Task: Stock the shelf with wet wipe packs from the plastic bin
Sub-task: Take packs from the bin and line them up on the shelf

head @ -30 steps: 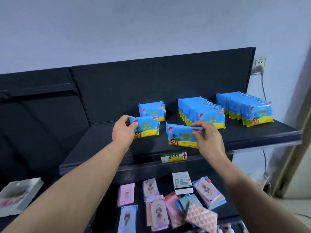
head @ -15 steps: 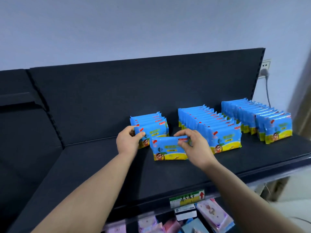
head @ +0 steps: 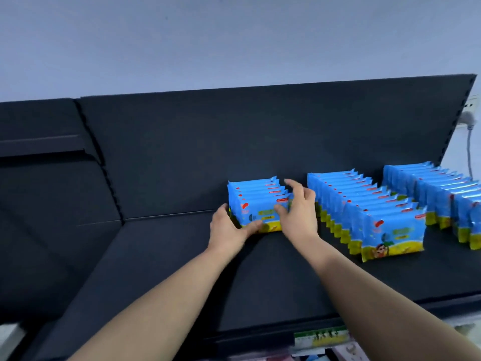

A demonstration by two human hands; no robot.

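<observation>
With the left hand (head: 229,230) gripping the front pack (head: 260,213) by its left end and the right hand (head: 299,214) curled round its right end, press it upright against the short row (head: 253,185) at the back of the shelf (head: 260,282), square with the middle row (head: 364,209).

Soft, cool, even light fills the frame; the pale wall (head: 234,35) in the upper half looks flat and uniform. The dark shelf (head: 156,269) soaks up light, with faint diffuse shadows beside the forearms (head: 182,295) at centre. Small highlights glint on the glossy wet wipe packs (head: 390,220) at right. The raised fingers (head: 290,184) of the right hand (head: 299,217) smear slightly. Lines stretch toward the corners; the bottom edge is soft.
</observation>
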